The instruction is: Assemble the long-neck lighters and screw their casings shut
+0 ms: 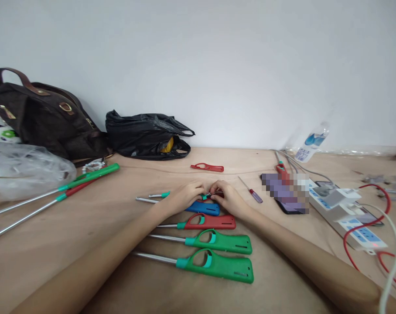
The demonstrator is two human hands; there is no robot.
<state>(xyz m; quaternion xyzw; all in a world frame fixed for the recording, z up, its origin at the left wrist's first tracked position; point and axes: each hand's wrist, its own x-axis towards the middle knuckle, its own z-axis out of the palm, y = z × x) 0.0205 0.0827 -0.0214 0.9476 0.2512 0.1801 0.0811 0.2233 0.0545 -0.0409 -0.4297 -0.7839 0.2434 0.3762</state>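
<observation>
My left hand and my right hand meet at an opened red gas lighter with a metal tube and teal parts. Fingers of both hands are closed at its handle, pinching around the small inner parts, which are mostly hidden. Just in front lies a blue gas lighter, partly under my left wrist. Nearer to me, in a row, are a red gas lighter, a green gas lighter and another green gas lighter. Beyond my hands lies a loose red handle shell.
To the right are a screwdriver, a phone, a power strip with cables, and a tilted bottle. A black plastic bag, a dark backpack, a clear bag and more lighters are left.
</observation>
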